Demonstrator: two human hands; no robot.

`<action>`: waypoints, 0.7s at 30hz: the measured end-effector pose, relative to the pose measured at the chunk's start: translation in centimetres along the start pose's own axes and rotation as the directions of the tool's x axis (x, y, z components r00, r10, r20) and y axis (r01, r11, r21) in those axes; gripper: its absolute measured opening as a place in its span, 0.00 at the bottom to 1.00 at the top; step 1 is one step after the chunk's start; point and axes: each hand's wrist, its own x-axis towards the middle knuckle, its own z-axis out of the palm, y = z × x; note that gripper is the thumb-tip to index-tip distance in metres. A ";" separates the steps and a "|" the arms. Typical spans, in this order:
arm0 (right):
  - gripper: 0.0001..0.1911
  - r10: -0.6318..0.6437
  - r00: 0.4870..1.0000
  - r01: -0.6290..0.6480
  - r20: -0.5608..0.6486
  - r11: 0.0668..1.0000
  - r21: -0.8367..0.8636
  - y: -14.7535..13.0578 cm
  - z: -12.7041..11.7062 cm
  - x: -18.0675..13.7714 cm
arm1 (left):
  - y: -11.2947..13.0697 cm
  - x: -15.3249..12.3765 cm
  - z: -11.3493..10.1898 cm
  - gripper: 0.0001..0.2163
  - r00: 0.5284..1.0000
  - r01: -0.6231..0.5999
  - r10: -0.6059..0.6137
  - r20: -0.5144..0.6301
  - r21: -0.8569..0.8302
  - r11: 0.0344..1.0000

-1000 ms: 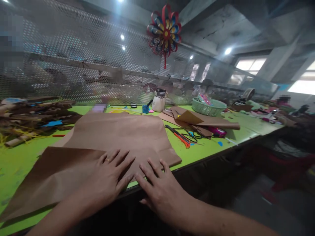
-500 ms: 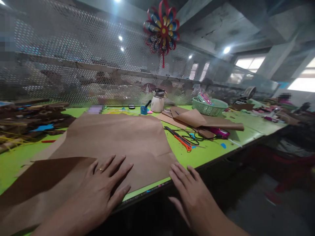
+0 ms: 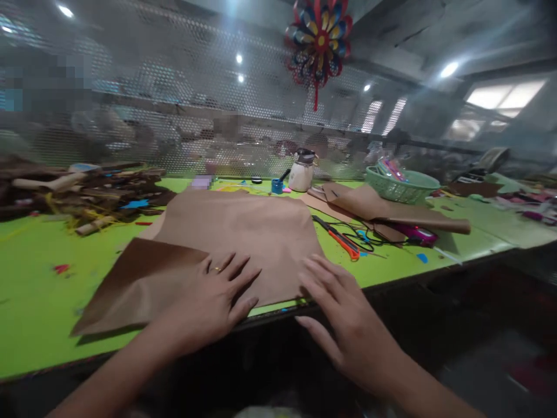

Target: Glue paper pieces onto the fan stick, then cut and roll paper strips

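A large sheet of brown paper (image 3: 243, 232) lies on the green table (image 3: 39, 273), its left part folded over into a darker flap (image 3: 143, 278). My left hand (image 3: 213, 299) rests flat on the paper near the front edge, fingers spread, a ring on one finger. My right hand (image 3: 343, 313) hovers open at the paper's front right corner, over the table's edge, fingers apart and holding nothing.
Orange-handled scissors (image 3: 342, 238) and a black cord lie right of the sheet. More brown paper (image 3: 378, 206), a green basket (image 3: 402, 187), a white jar (image 3: 302, 171) and a small blue cup (image 3: 277, 185) stand behind. Scrap piles (image 3: 82, 188) fill the left. Perforated metal screen behind; paper pinwheel (image 3: 319, 40) overhead.
My right hand slid from beside the left hand rightward to the paper's front right corner. The left hand stayed pressed on the paper. The view swung left.
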 end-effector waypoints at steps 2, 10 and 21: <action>0.28 -0.099 0.992 0.094 0.077 0.993 0.067 -1.6 1.6 1.6 | 0.4 -0.3 -0.5 0.22 1.000 -0.014 0.014 -0.006 0.000 1.000; 0.36 -0.226 0.967 0.228 0.114 0.973 -0.011 -3.7 5.7 1.8 | -0.2 -2.0 -2.2 0.23 0.996 -0.037 0.038 0.075 -0.013 0.999; 0.38 -0.266 0.960 0.270 0.089 0.962 -0.038 -3.2 6.1 1.4 | -7.0 -7.8 -3.7 0.24 0.990 0.039 -0.041 0.133 0.012 0.999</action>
